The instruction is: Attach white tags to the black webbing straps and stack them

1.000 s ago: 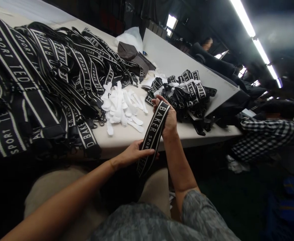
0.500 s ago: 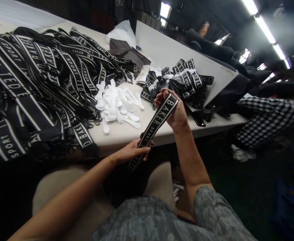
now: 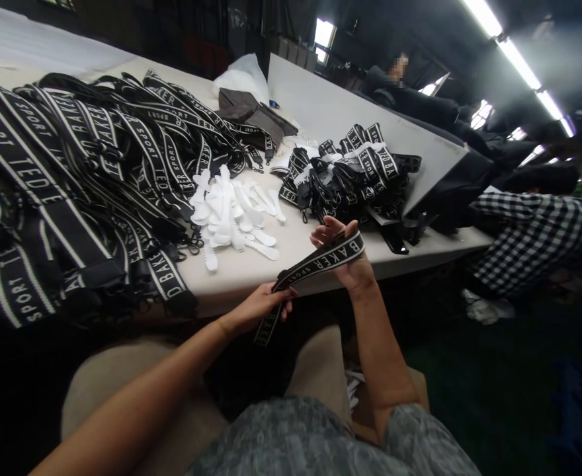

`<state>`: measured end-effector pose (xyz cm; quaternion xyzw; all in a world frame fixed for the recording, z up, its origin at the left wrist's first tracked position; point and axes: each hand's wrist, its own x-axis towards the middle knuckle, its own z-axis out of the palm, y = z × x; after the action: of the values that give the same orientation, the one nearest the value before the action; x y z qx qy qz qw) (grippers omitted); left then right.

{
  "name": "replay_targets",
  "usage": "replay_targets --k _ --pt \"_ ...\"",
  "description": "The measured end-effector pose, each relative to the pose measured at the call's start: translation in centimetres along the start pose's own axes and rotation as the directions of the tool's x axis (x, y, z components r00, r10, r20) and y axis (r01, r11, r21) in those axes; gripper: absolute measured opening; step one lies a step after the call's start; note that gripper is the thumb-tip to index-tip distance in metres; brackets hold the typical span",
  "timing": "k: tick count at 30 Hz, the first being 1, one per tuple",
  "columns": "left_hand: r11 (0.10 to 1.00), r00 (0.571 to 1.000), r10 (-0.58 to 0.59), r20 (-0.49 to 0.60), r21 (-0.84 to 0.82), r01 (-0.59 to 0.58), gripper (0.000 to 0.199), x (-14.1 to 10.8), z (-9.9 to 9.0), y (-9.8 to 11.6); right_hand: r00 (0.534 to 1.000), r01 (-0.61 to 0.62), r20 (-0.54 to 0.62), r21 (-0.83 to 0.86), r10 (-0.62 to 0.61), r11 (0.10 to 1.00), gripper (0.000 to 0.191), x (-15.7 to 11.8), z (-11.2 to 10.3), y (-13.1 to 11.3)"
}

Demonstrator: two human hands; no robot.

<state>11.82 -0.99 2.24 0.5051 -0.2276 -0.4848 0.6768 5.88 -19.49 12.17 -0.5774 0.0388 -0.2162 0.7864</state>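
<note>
Where the strap point(image 3: 315, 264) bends, the left grip point(image 3: 267, 305) holds it.

Counted: one bare left hand point(image 3: 264, 305), one bare right hand point(image 3: 354, 270), one held black woven strap with white lettering point(image 3: 321, 262). White plastic serrated strips point(image 3: 224, 211): one pile, over ten, overlap hides exact number; loose black-and-white lettered straps point(image 3: 95, 168): one heap, many, too tangled to count; white-banded black strap bundles point(image 3: 365, 165): at least three. Other people: at least two, one in black-and-white checks point(image 3: 534, 231).
</note>
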Motion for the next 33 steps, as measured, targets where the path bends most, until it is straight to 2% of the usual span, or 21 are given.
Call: replay_targets --k 2,3,4,6,8,9,12,13,14,16,17,19,21,22,23,25,27,30,33 --pt "0.999 1.0 0.003 -0.026 -0.052 -0.004 0.037 0.1 0.1 0.2 0.993 0.097 0.08 -0.105 -0.089 0.99 0.046 -2.8 0.7 -1.8" --pt "0.997 0.999 0.009 -0.043 -0.082 -0.013 0.035 0.1 0.3 0.5 0.982 0.125 0.164 -0.164 -0.098 0.979 0.042 -4.3 1.0 -2.6" --pt "0.994 0.998 0.019 -0.062 -0.108 -0.026 0.032 0.1 0.4 0.9 0.961 0.146 0.262 -0.213 -0.087 0.966 0.037 -5.8 1.3 -3.0" --pt "0.982 0.992 0.04 -0.118 -0.181 -0.061 0.024 -0.1 0.7 2.0 0.892 0.181 0.452 -0.298 -0.028 0.937 0.026 -8.4 1.7 -2.4" --pt "0.954 0.983 0.044 -0.18 -0.285 -0.095 0.017 -0.2 1.0 3.1 0.817 0.269 0.577 -0.397 0.011 0.878 0.017 -10.5 1.9 0.1" --pt "0.936 0.977 0.043 -0.207 -0.334 -0.112 0.017 -0.3 1.1 3.5 0.793 0.343 0.609 -0.46 0.01 0.819 0.015 -11.2 1.9 1.9" --pt "0.906 0.966 0.029 -0.258 -0.401 -0.134 0.02 -0.3 1.2 4.2 0.761 0.569 0.644 -0.604 -0.079 0.558 0.032 -12.8 1.6 7.0" --pt "0.908 0.964 0.023 -0.266 -0.397 -0.131 0.02 -0.3 1.2 4.2 0.754 0.606 0.646 -0.615 -0.118 0.504 0.038 -13.1 1.4 8.0" --pt "0.912 0.962 0.016 -0.271 -0.39 -0.125 0.019 -0.2 1.2 4.1 0.754 0.617 0.64 -0.614 -0.146 0.492 0.043 -13.5 1.3 8.7" --pt "0.924 0.962 0.014 -0.274 -0.364 -0.117 0.016 -0.3 1.0 3.9 0.792 0.575 0.576 -0.594 -0.201 0.563 0.045 -14.2 1.1 8.7" --pt "0.932 0.962 0.024 -0.272 -0.343 -0.12 0.016 -0.4 0.9 3.9 0.837 0.52 0.499 -0.597 -0.225 0.611 0.044 -14.4 1.0 8.4" --pt "0.948 0.964 0.052 -0.263 -0.291 -0.131 0.016 -0.6 0.6 4.0 0.935 0.354 0.252 -0.627 -0.249 0.694 0.037 -14.4 0.8 7.6" --pt "0.963 0.97 0.071 -0.231 -0.238 -0.127 0.019 -0.9 0.3 4.3 0.976 0.173 0.002 -0.607 -0.217 0.775 0.03 -13.6 0.7 7.5" --pt "0.968 0.975 0.077 -0.207 -0.217 -0.123 0.02 -1.0 0.3 4.4 0.984 0.101 -0.065 -0.567 -0.167 0.818 0.034 -12.9 0.7 7.8" --pt "0.972 0.98 0.083 -0.179 -0.202 -0.119 0.021 -1.0 0.3 4.5 0.991 0.047 -0.083 -0.511 -0.104 0.858 0.043 -12.1 0.7 8.4" --pt "0.975 0.989 0.099 -0.106 -0.189 -0.118 0.022 -1.0 0.4 4.5 1.0 -0.022 -0.03 -0.41 0.011 0.912 0.06 -10.4 0.7 9.8" --pt "0.971 0.992 0.118 -0.054 -0.204 -0.127 0.022 -0.8 0.7 4.3 0.997 -0.07 0.013 -0.363 0.08 0.929 0.059 -9.0 0.7 11.0" --pt "0.942 0.99 0.061 -0.129 -0.32 -0.1 0.02 -0.2 1.3 3.9 0.99 -0.133 -0.009 -0.311 0.138 0.941 0.048 -8.6 0.3 11.7" --pt "0.898 0.97 -0.04 -0.24 -0.435 -0.07 0.018 0.6 1.7 3.5 0.98 -0.184 0.04 -0.226 0.197 0.957 0.047 -9.6 0.0 11.5"
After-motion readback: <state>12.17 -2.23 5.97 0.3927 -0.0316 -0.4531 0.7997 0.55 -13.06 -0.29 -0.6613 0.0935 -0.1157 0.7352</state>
